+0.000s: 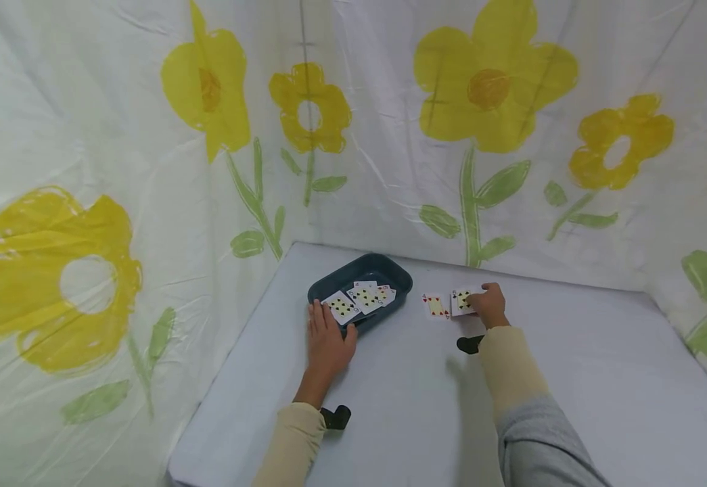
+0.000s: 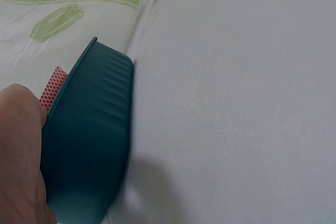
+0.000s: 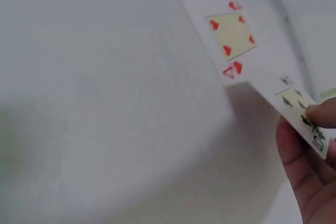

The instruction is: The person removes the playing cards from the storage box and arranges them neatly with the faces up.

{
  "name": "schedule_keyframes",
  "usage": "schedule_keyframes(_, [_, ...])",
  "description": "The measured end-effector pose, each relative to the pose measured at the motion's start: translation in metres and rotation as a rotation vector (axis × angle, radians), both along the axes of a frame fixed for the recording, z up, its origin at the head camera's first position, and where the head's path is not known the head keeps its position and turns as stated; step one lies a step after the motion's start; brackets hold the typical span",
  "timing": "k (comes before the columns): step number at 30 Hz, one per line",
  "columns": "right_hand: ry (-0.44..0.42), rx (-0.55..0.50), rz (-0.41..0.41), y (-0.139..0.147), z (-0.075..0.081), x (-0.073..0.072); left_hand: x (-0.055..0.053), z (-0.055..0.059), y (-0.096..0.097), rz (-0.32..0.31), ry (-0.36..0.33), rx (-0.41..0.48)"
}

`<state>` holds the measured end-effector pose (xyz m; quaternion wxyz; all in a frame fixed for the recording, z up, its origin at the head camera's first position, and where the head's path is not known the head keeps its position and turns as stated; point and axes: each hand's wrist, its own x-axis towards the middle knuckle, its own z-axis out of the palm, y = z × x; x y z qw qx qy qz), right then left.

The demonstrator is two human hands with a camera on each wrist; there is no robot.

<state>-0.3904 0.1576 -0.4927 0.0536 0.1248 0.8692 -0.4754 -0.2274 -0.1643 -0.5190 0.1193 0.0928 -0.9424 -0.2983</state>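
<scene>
A playing card with black pips [image 1: 460, 302], its corner figure apparently a 5, is pinched between the thumb and fingers of my right hand [image 1: 490, 306]. In the right wrist view the held card [image 3: 297, 109] tilts up from the table. Just left of it lies a four of hearts [image 1: 435, 307], face up. My left hand [image 1: 331, 343] rests on the near left corner of a dark teal tray [image 1: 393, 265], fingers fairly straight and thumb spread apart. Several face-up cards [image 1: 362, 296] overlap inside the tray. A red-patterned card back [image 2: 54, 88] shows above the rim in the left wrist view.
The white-covered table [image 1: 414, 406] meets a flower-printed curtain [image 1: 377, 169] at its back and left. Dark wrist-worn pieces [image 1: 337, 417] show beside both forearms. The tray stands near the table's back left corner.
</scene>
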Motion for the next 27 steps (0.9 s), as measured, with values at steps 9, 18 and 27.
schedule_keyframes(9, [0.005, 0.162, 0.054, 0.013, -0.015, 0.006, 0.0, -0.003, -0.002, -0.003, 0.004, 0.008])
schedule_keyframes(18, [0.129, 0.326, 0.065, 0.014, -0.016, 0.011, -0.002, -0.004, -0.001, 0.005, -0.005, -0.003])
schedule_keyframes(27, [0.114, 0.442, 0.066, 0.017, -0.008, 0.015, 0.001, 0.0, -0.001, -0.006, 0.031, 0.021])
